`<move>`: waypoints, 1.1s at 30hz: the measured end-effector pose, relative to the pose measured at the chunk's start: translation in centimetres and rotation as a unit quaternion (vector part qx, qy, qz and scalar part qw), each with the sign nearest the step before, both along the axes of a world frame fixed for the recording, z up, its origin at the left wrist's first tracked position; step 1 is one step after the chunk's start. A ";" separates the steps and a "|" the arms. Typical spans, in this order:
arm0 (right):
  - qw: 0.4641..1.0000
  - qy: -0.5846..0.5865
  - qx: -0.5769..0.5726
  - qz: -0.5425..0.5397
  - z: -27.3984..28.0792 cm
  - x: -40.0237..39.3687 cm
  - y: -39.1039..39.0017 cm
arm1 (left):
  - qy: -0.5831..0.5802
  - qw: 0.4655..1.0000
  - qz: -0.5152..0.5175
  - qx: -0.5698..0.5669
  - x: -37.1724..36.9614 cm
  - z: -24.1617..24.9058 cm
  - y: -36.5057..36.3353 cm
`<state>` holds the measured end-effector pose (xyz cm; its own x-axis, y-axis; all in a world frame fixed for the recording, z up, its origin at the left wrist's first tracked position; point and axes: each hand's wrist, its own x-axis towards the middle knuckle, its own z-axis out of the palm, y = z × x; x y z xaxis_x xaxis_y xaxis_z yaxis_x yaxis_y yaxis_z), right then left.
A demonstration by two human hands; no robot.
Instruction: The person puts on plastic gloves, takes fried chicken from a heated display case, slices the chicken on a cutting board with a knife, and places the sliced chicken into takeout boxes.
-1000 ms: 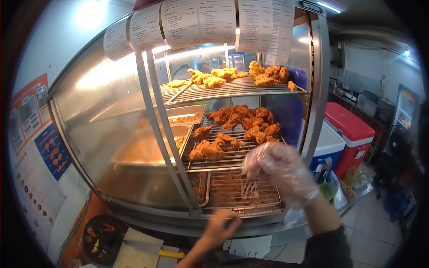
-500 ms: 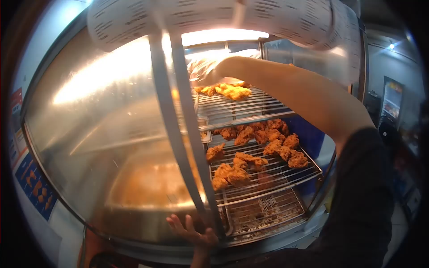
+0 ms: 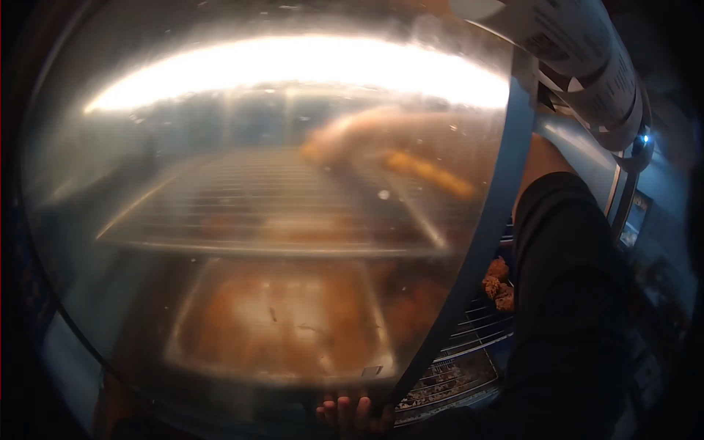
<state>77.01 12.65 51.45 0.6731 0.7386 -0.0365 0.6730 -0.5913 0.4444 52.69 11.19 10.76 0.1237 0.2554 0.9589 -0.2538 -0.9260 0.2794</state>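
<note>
Glass front (image 3: 242, 293) of the display case fills most of the view, smeared, with strong glare from a bright light (image 3: 308, 66). Behind it: upper rack (image 3: 220, 198), metal tray (image 3: 185, 315) below. Printed papers (image 3: 572, 37) hang at upper right; room beyond dim. Fried chicken (image 3: 429, 172), yellow-orange and blurred, appears to lie at the upper rack; browner pieces (image 3: 499, 284) sit on a lower rack (image 3: 477, 330). Right arm, dark-sleeved (image 3: 568, 271), bends in behind the post; right hand (image 3: 323, 147) blurred, grip cannot be told. Left hand (image 3: 356, 414): fingers up, slightly apart, at the glass's lower edge.
</note>
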 end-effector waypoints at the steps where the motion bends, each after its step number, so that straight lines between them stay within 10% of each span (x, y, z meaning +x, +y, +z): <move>1: 1.000 -0.004 0.021 0.008 0.6 -0.7 -0.7 | -0.002 1.000 -0.002 0.003 0.1 -0.1 0.0; 8: 0.951 -0.030 0.277 -0.131 5.3 -3.9 -14.5 | -0.012 1.000 -0.003 0.020 0.1 -0.5 -0.2; 12: 0.949 -0.003 0.111 -0.295 3.1 -2.6 -17.7 | -0.025 0.999 0.011 0.030 0.0 -0.7 0.1; 15: 0.917 0.103 0.238 -0.302 1.8 0.7 -20.2 | -0.032 0.999 0.021 0.034 0.2 -0.6 0.6; 17: 0.966 -0.047 -0.256 -0.004 2.2 -2.2 -20.0 | -0.036 0.998 0.023 0.040 0.3 -0.6 0.8; 18: 0.966 -0.047 -0.256 0.003 2.1 -1.6 -20.0 | -0.037 0.998 0.024 0.043 0.3 -0.7 0.9; 20: 0.926 0.050 0.265 -0.264 1.7 3.3 -20.2 | -0.036 0.998 0.015 0.052 0.2 -0.6 0.9; 22: 0.917 0.353 0.081 0.167 4.7 16.3 -24.3 | -0.024 0.998 -0.009 0.057 -0.5 0.7 0.5; 24: 0.909 -0.186 -0.106 0.358 4.7 10.9 -24.7 | -0.041 0.998 0.011 0.050 -0.4 1.7 0.0; 25: 0.987 -0.094 -0.080 0.098 5.6 5.7 -22.9 | -0.044 0.997 0.013 0.058 -0.4 2.4 -0.1; 27: 0.980 -0.014 0.176 -0.092 5.4 -3.4 -24.3 | -0.072 0.995 0.015 0.062 0.1 3.5 -0.5; 28: 0.888 0.322 0.230 0.232 7.1 5.4 -29.8 | -0.075 0.995 0.028 0.057 0.4 3.8 -0.9; 30: 0.786 0.386 0.321 0.360 5.8 7.6 -31.9 | -0.063 0.997 0.001 0.045 0.2 4.3 -1.3; 31: 0.900 0.145 0.332 0.242 4.6 1.8 -30.9 | -0.066 0.997 -0.029 0.039 0.2 4.4 -1.3; 33: 0.916 0.000 0.360 0.175 0.2 -9.0 -28.0 | -0.011 0.992 -0.118 -0.039 -4.4 6.4 -2.5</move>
